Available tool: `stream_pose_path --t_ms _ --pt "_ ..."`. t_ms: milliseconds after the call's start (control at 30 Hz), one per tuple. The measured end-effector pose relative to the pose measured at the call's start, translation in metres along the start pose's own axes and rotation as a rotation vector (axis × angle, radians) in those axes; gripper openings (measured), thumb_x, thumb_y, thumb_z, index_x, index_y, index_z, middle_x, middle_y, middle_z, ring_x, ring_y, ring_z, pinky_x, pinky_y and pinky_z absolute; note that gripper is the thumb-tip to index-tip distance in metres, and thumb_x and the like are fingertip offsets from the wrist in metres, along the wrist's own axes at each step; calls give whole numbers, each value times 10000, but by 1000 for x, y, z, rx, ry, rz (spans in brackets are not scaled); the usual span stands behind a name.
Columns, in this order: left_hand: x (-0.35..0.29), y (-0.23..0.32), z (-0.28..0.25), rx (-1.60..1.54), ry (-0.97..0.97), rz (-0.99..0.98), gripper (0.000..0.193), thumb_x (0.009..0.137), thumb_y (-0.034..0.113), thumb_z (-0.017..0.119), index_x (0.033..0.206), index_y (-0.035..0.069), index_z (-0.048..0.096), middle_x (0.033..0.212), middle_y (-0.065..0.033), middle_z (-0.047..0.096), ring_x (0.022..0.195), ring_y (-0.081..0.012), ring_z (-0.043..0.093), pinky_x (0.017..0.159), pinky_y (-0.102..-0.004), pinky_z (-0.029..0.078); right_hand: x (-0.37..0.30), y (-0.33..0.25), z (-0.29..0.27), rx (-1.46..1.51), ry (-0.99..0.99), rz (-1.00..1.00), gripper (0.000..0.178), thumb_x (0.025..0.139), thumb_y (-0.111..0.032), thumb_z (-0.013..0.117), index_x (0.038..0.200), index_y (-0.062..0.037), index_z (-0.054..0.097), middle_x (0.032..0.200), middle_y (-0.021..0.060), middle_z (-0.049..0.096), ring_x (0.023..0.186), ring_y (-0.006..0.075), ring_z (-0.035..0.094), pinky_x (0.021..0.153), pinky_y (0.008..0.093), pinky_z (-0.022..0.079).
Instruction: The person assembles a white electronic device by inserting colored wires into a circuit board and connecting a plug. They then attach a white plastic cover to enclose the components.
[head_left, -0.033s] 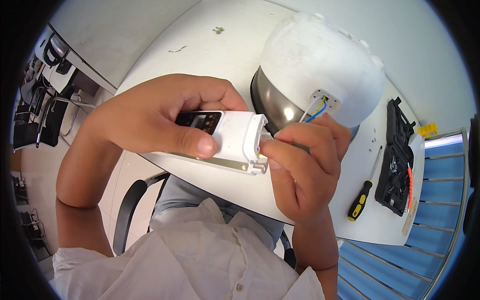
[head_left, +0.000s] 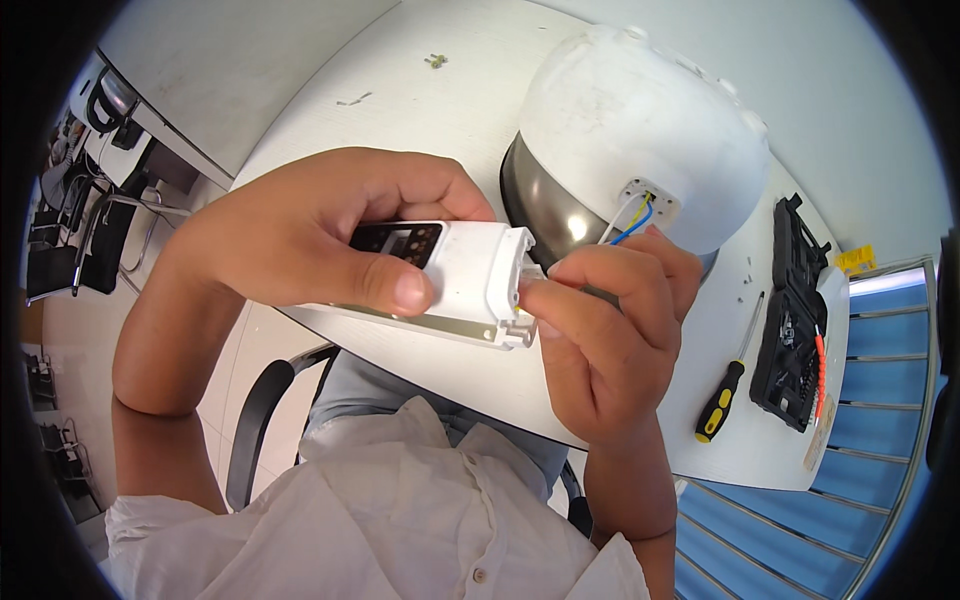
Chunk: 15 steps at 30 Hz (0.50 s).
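Note:
I hold a long white plastic cover piece [head_left: 470, 280] with a dark glossy window at chest height, above the table's near edge. My left hand [head_left: 290, 235] wraps around it, thumb pressed on its front face. My right hand [head_left: 610, 340] pinches the piece's right end with thumb and forefinger. Just behind the hands, a white rounded cooker body [head_left: 640, 130] with a metal band lies on its side. Blue, yellow and white wires [head_left: 632, 222] come out of a small socket on it, close to my right fingers.
On the white table [head_left: 440, 110], a screwdriver [head_left: 722, 400] with a yellow-black handle lies at right, beside an open black tool case [head_left: 795, 320]. Small screws [head_left: 436, 61] lie at the far side. A dark chair [head_left: 260, 420] stands below the table's edge, and blue slats [head_left: 880, 400] are at right.

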<state>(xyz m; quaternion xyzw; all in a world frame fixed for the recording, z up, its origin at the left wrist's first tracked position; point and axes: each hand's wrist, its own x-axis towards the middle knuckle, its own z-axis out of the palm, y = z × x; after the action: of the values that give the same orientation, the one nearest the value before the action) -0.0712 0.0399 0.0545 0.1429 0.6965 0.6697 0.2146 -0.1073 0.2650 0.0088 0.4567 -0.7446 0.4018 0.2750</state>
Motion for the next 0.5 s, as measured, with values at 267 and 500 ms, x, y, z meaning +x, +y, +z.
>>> stream_pose_path --t_ms 267,500 --pt "-1 6 2 -14 -13 -81 561 787 309 697 1132 -82 492 992 -113 612 862 -121 576 725 -222 452 -2 5 -1 56 -11 -15 226 609 -43 600 778 -169 684 842 -19 556 841 204 415 834 406 299" --pt "-1 9 4 -41 4 -118 543 797 287 676 1141 -86 484 1022 -118 607 871 -122 578 733 -234 462 0 7 0 150 -31 18 274 589 -9 591 800 -153 690 837 14 523 831 209 403 777 367 288"
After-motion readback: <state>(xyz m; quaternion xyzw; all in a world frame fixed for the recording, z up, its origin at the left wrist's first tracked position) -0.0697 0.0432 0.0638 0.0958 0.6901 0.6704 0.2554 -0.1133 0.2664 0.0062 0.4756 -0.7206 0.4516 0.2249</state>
